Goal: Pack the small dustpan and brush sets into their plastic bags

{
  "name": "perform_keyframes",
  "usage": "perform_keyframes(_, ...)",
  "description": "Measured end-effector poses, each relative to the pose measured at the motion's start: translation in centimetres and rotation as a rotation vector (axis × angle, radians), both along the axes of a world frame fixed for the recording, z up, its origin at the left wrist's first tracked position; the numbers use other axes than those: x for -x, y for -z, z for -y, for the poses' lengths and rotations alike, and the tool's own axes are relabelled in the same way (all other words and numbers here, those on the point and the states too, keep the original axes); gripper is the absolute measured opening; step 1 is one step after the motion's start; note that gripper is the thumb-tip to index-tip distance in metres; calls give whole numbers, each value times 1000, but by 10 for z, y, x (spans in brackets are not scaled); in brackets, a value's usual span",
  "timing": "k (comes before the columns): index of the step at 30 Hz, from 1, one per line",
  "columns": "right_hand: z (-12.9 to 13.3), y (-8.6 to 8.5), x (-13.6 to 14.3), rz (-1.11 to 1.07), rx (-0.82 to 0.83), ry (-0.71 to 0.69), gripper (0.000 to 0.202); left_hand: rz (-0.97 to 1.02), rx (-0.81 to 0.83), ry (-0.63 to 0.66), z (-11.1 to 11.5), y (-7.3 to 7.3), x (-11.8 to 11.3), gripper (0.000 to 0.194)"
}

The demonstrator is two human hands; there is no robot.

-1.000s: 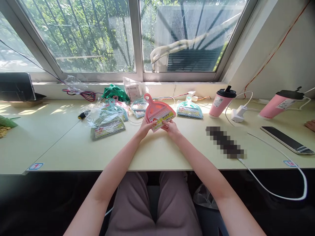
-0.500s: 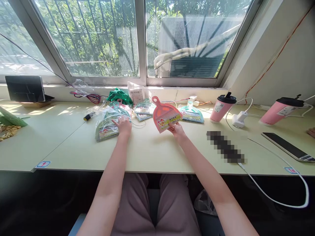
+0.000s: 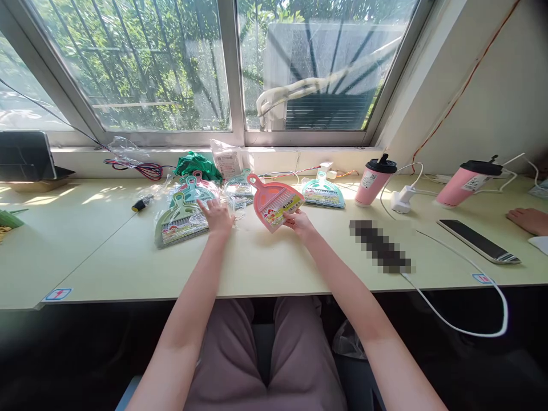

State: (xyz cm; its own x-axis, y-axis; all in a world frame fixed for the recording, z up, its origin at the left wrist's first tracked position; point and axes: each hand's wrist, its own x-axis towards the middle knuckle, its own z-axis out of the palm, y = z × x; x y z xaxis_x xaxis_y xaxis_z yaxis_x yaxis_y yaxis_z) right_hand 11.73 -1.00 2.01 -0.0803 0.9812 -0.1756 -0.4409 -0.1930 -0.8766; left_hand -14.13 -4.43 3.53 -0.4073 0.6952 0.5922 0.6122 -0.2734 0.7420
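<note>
A coral-pink dustpan and brush set [image 3: 276, 200] with a printed label is tilted up in my right hand [image 3: 302, 224], whose thumb and fingers pinch its lower right corner. My left hand [image 3: 217, 217] has its fingers spread over the right side of a pile of sets. At the front of that pile lies a light green dustpan set [image 3: 180, 222], with teal and pink ones partly hidden behind it. Crumpled clear plastic [image 3: 238, 209] sits just right of my left hand; whether the hand touches it is unclear.
Behind are a teal set [image 3: 324, 191], a green bag [image 3: 197, 165] and a clear packet [image 3: 226, 160]. A screwdriver [image 3: 142, 203] lies left. Rightward are two pink cups [image 3: 373, 182], a charger [image 3: 402, 200], a phone [image 3: 477, 241] and another person's hand [image 3: 527, 220].
My left hand has shifted slightly right across the pile, and clear plastic that lay over the sets is now at its right. The camera view has turned; the pink set stays in my right hand.
</note>
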Motion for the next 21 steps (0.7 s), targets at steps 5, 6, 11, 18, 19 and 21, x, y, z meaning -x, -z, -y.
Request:
perform_keyframes(5,-2,0,0,109,-5,-89,34,-424,265,-139,-1,-4,-10,23)
perform_keyframes(6,-2,0,-2,130,4,-99,35,-518,345,-183,-1,-4,-12,28)
perform_keyframes(11,-6,0,-6,210,16,-126,33,-868,596,-321,-1,-3,-15,31)
perform_keyframes(18,-7,6,-4,225,-29,-159,31,-810,430,-282,-1,-5,-18,29)
perform_keyframes(19,-7,6,-4,203,-41,-165,31,-762,377,-255,-1,-6,-18,30)
perform_keyframes(21,-6,6,-5,164,-67,-180,30,-655,260,-211,0,-8,-17,31)
